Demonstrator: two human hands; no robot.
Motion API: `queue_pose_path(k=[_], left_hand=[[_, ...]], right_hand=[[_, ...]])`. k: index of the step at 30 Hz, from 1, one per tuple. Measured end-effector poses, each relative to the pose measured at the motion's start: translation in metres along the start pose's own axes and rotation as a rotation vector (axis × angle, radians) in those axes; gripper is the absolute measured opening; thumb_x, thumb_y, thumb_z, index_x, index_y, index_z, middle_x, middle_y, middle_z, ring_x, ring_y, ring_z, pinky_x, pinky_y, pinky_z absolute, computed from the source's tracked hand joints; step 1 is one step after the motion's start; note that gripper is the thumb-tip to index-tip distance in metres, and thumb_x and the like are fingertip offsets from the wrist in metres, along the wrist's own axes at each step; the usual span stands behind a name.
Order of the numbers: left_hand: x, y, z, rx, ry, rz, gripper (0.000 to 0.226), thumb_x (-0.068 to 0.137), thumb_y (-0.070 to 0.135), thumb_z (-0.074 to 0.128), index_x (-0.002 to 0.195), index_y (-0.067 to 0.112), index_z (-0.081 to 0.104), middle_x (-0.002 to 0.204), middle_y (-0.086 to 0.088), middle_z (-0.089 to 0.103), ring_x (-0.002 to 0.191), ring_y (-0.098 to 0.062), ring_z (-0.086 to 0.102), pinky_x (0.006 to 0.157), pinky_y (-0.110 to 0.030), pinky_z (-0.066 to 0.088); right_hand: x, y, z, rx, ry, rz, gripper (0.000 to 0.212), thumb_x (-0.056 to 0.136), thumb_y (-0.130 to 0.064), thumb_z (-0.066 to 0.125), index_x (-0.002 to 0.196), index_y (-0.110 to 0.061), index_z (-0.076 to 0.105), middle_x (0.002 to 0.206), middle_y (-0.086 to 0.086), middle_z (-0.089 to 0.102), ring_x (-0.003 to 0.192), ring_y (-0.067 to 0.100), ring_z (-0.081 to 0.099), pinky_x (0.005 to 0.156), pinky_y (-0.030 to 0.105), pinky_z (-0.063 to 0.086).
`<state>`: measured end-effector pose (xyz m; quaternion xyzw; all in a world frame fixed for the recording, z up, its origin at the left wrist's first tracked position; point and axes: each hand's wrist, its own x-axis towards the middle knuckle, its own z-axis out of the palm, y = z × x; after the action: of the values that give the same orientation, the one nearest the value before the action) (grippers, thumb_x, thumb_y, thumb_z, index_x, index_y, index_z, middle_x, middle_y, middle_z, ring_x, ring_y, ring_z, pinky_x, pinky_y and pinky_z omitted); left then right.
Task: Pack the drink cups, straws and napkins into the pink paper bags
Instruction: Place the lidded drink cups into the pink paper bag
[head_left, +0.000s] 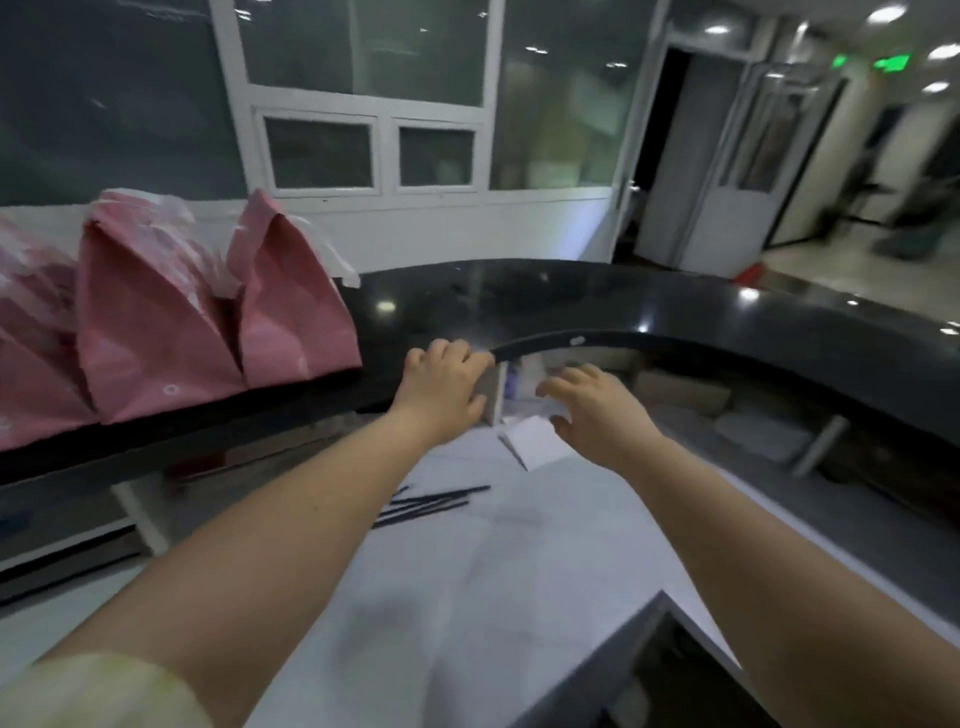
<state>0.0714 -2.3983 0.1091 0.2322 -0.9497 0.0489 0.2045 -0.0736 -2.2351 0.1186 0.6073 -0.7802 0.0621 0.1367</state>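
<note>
— Where are the bags from where you sit?

— On my left. The pink paper bags (156, 332) stand in a row on the black counter (571, 306), a glossy, curved slab that mirrors the ceiling lights. Their tops are creased into sharp peaks, and thin clear plastic (332, 249) pokes out of them.

— And my hands?

— I see my left hand (441, 387) at the counter's inner rim, fingers close together and lightly bent, tips touching the edge, holding nothing. My right hand (597, 410) hovers just beside it, fingers apart and loosely curved, also empty.

— What is under the right one?

— A white folded sheet (535, 441), flat and crisp-edged, perhaps a napkin; the blur keeps me from being sure. It lies on the matte white worktop (493, 571) below the counter.

— Straws?

— A few thin black straws (436, 504), straight and roughly parallel, lie on that same worktop between my forearms, well apart from the bags.
</note>
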Motion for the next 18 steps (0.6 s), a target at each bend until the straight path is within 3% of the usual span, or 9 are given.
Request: queue_pose_path(k=[9,18], left_hand=[[0.046,0.257,-0.03,-0.182,0.123,0.54,0.038,0.086,0.044,0.058,0.121,0.03,0.053,0.116,0.0,0.053,0.109,-0.025,0.047,0.085,-0.039,0.034],[-0.039,0.562,-0.09,-0.386,0.154,1.033,0.052,0.086,0.049,0.056,0.133,0.028,0.048,0.127,0.0,0.05,0.12,-0.025,0.042,0.096,-0.043,0.033]], right_hand=[[-0.225,0.11,-0.109,-0.176,0.107,0.484,0.035,0.087,-0.019,0.064,0.122,-0.019,0.061,0.12,0.006,0.056,0.101,0.029,0.048,0.086,0.041,0.043],[-0.527,0.155,-0.217,-0.228,0.154,0.97,0.042,0.083,-0.025,0.07,0.124,-0.023,0.058,0.123,0.001,0.055,0.113,0.024,0.043,0.098,0.041,0.039]])
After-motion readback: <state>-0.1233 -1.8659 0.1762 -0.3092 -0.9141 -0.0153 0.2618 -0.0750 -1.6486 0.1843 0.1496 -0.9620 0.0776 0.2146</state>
